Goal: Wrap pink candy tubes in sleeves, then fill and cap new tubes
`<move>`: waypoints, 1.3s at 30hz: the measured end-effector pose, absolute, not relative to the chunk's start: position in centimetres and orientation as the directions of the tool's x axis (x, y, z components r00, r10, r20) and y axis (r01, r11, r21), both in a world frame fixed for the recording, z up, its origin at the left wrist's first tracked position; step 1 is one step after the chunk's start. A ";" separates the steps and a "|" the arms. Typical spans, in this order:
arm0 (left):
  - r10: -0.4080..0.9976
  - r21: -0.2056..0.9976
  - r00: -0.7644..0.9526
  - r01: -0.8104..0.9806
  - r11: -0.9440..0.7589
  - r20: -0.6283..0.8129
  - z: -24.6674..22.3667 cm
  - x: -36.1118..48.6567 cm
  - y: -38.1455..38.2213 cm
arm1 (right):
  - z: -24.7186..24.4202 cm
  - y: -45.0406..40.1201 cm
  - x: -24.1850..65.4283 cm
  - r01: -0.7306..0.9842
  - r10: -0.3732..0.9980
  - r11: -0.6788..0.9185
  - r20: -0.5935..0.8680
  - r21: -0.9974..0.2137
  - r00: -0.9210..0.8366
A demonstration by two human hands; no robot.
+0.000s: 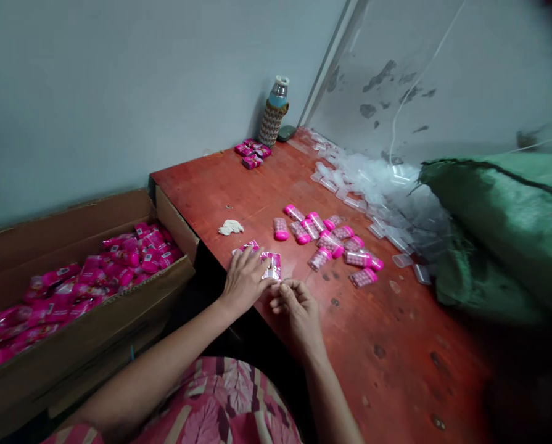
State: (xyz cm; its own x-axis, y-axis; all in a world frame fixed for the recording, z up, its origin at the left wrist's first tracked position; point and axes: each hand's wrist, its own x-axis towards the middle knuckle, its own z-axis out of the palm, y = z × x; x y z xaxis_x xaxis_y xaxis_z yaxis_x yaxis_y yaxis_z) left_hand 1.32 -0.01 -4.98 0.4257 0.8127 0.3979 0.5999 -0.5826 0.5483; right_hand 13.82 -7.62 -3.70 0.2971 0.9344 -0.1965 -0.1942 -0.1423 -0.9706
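My left hand (pixel 245 280) lies over the table's near edge with its fingers stretched out. Its thumb touches a shiny pink printed label (pixel 272 265), and more pink printed material (pixel 250 245) shows past its fingertips. Right beside the label's lower corner, my right hand (pixel 298 303) is closed in a pinch; what is between its fingertips is too small to make out. Just beyond both hands lie several clear pink-capped containers (pixel 331 243) filled with small pale balls, mostly on their sides.
An open cardboard box (pixel 174 216) of pink packs stands at the left. Clear plastic cases (pixel 350 176) are heaped along the right side by a green sack (pixel 502 246). At the back are pink packs (pixel 252 161) and a bottle (pixel 272 117). A crumpled white scrap (pixel 230 227) lies nearer.
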 end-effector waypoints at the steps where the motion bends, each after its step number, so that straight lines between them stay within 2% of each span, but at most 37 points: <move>1: 0.800 0.484 0.446 0.638 -0.599 0.401 -5.3 2.0 0.1 | -3.7 -7.7 13.8 -0.188 0.934 -0.145 -0.197 -0.971 0.299; 4: 0.779 0.409 0.462 0.669 -0.620 0.424 -6.1 2.8 0.4 | -3.9 -7.8 14.3 -0.133 0.920 -0.151 -0.189 -0.980 0.343; 10: 0.711 0.453 0.456 0.555 -0.698 0.536 -6.4 2.3 0.4 | -4.1 -5.9 15.3 0.089 0.880 -0.175 -0.116 -0.980 0.462; 13: 0.689 0.515 0.459 0.458 -0.724 0.561 -6.1 2.0 -0.2 | -3.8 -4.5 15.5 -0.010 0.900 -0.162 -0.152 -0.987 0.409; 15: 0.727 0.617 0.426 0.388 -0.685 0.538 -5.7 1.8 -0.6 | -3.4 -3.9 15.7 -0.120 0.910 -0.146 -0.181 -0.982 0.372; 17: 0.833 0.780 0.336 0.317 -0.539 0.439 -5.1 1.6 -1.0 | -3.0 -3.7 15.8 -0.178 0.909 -0.118 -0.178 -0.977 0.378; 19: 0.946 0.946 0.253 0.199 -0.257 0.204 -4.4 1.6 -1.2 | -2.7 -3.8 15.9 -0.198 0.914 -0.093 -0.163 -0.976 0.372; 20: 0.964 0.990 0.260 0.117 -0.083 0.051 -4.1 1.7 -1.2 | -2.6 -3.9 16.0 -0.203 0.921 -0.093 -0.161 -0.975 0.355; 22: 0.912 0.973 0.358 -0.037 0.230 -0.202 -3.7 1.9 -1.2 | -2.6 -4.1 15.9 -0.186 0.937 -0.115 -0.168 -0.976 0.305; 23: 0.871 0.937 0.409 -0.094 0.337 -0.273 -3.5 2.0 -1.2 | -2.6 -4.2 16.0 -0.156 0.944 -0.131 -0.171 -0.979 0.284; 26: 0.840 0.873 0.411 -0.175 0.455 -0.356 -3.5 2.4 -1.2 | -2.2 -4.1 16.8 0.071 0.944 -0.165 -0.136 -0.984 0.302; 28: 0.857 0.872 0.354 -0.180 0.456 -0.375 -3.5 2.4 -1.2 | -1.7 -3.8 18.1 0.370 0.905 -0.226 -0.054 -0.901 0.422; 30: 0.859 0.864 0.324 -0.186 0.468 -0.396 -3.5 2.4 -1.3 | -1.0 -3.2 19.7 0.626 0.830 -0.400 0.024 -0.669 0.557; 31: 0.856 0.855 0.319 -0.197 0.480 -0.407 -3.5 2.4 -1.3 | -0.7 -2.9 20.5 0.685 0.794 -0.501 0.034 -0.528 0.607; 32: 0.852 0.845 0.317 -0.209 0.492 -0.418 -3.5 2.3 -1.4 | -0.5 -2.6 21.2 0.704 0.763 -0.584 0.021 -0.404 0.646; 34: 0.849 0.826 0.299 -0.244 0.509 -0.435 -3.4 2.4 -1.5 | -0.4 -1.9 22.1 0.701 0.729 -0.671 -0.043 -0.243 0.683; 39: 0.824 0.716 0.258 -0.408 0.567 -0.505 -3.1 2.4 -1.1 | -0.8 -1.2 22.2 0.758 0.764 -0.646 -0.083 -0.093 0.640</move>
State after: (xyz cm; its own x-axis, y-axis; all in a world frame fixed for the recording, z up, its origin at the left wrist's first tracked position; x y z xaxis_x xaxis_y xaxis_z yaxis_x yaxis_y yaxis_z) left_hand 2.37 -1.14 -3.06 0.2579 0.8235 -0.5052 -0.4076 0.5668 0.7159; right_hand 22.20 -1.20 -0.78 0.6402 0.7636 -0.0834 0.7579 -0.6456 -0.0932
